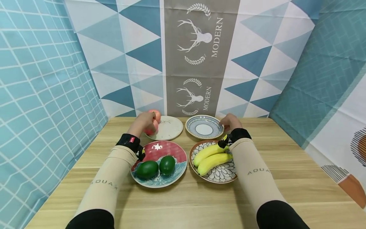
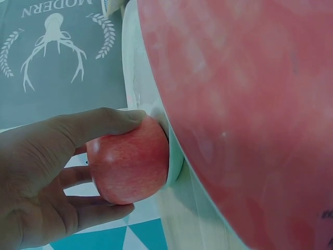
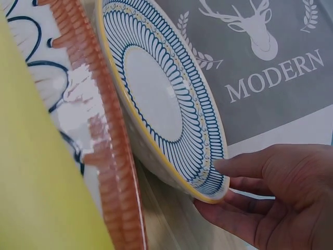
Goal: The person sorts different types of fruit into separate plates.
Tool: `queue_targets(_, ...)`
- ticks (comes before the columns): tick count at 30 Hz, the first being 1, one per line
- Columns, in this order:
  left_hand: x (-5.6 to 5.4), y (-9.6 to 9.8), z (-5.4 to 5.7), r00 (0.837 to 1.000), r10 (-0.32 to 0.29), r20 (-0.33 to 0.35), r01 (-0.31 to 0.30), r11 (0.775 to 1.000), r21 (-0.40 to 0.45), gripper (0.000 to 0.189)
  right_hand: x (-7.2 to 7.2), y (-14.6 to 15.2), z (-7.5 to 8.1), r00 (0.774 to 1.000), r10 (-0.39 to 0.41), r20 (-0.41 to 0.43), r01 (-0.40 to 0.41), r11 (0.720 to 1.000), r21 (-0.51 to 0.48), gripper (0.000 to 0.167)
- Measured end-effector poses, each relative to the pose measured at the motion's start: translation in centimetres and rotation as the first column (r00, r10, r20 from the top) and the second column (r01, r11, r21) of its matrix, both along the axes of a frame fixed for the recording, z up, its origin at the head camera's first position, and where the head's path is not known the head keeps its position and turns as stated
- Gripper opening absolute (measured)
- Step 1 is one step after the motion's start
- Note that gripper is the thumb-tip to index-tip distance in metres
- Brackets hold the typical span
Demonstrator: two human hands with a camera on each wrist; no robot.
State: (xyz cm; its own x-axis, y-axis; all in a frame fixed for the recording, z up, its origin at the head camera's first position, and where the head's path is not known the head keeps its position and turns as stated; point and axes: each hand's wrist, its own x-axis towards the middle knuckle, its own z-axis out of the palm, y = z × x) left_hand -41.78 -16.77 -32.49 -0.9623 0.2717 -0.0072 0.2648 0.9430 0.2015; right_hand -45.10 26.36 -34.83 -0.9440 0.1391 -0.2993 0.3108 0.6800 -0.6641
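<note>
My left hand (image 1: 144, 121) grips a red apple (image 2: 130, 161), thumb on top and fingers beneath in the left wrist view. In the head view two apples (image 1: 151, 128) show beside this hand, over the left part of a cream plate (image 1: 170, 128); which one is gripped is hard to tell there. On the right, my right hand (image 1: 231, 122) pinches the rim of a blue-and-white striped plate (image 3: 156, 99), thumb on the inner side and fingers under the edge. That plate appears to rest at the back of the table.
Nearer stands a red-and-blue plate (image 1: 177, 156) with two green avocados (image 1: 167, 165). Beside it, a brown-rimmed plate (image 1: 223, 176) holds two bananas (image 1: 214, 163), close under the right wrist. Patterned cloth (image 1: 200, 70) hangs behind the wooden table (image 1: 183, 206).
</note>
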Motion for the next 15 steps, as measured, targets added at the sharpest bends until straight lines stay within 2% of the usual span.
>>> queue_targets(4,-0.14,-0.12,0.0,1.0,-0.003,0.018,0.003,1.0,-0.003,0.059,-0.41,-0.03,-0.27,0.999,-0.048,0.02,0.049,0.998,-0.031,0.041)
queue_targets(10,-0.5,-0.24,-0.06,0.999,0.024,0.028,-0.025,0.999,0.022,0.056,-0.82,-0.06,-0.29,0.995,-0.099,0.026,0.101,0.991,-0.086,0.042)
queue_targets(15,-0.44,-0.26,-0.1,0.998,0.035,0.059,-0.039,0.998,0.054,0.059,-0.85,-0.18,-0.38,0.995,-0.099,0.033,0.101,0.993,-0.067,0.04)
